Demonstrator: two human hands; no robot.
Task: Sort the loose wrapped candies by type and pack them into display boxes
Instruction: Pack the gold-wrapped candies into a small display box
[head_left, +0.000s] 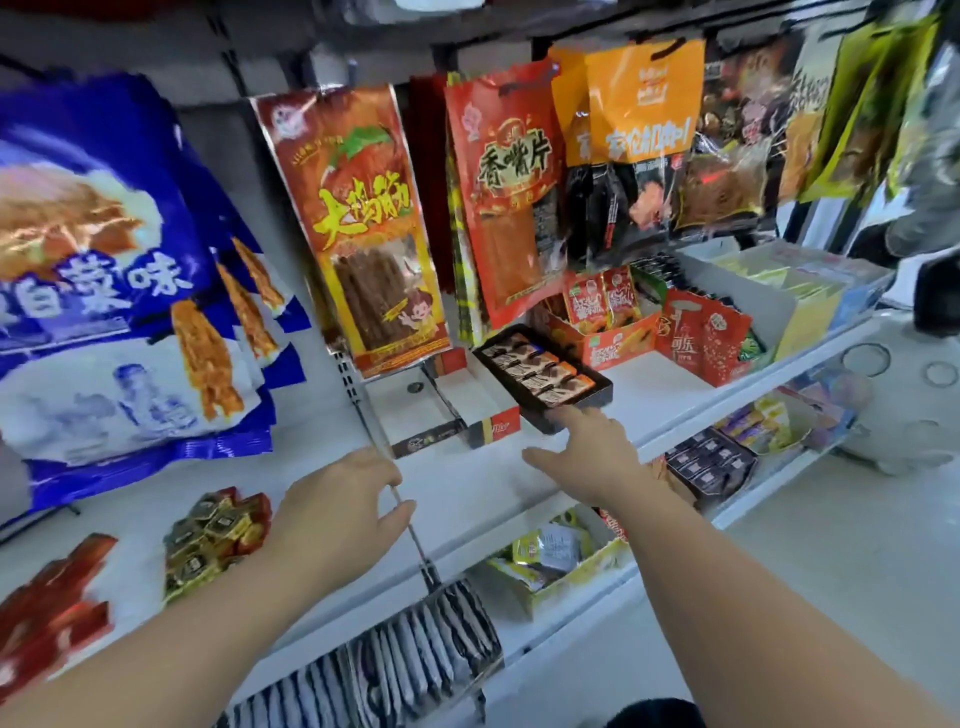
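Loose candies: a heap of gold-and-black and red wrapped pieces lies on the white shelf at the lower left of the frame, just beside your left wrist. These appear to be the ones left to sort, so keep the two wrapper colours apart as you pick.

Left hand: its fingers are loosely spread and hold nothing. A thin divider rail runs past between thumb and fingers. Turn this hand back to the heap and pinch one type at a time, not a mixed handful.

White carton: it sits open and tilted at the centre of the frame, touching the black box's left side. Mind that it does not get dragged along.

Black display box: it stands slantwise on the same shelf, centre frame, with a neat row of brown-and-orange wrapped pieces inside. It looks nearly full.

Right hand: its fingers are stretched out flat and grip nothing, with the forefinger tip touching the box's near edge. Press low on the wall and square the box gently so the row does not topple.

Orange box: it stands right of centre, just behind the black one. Leave a gap there.
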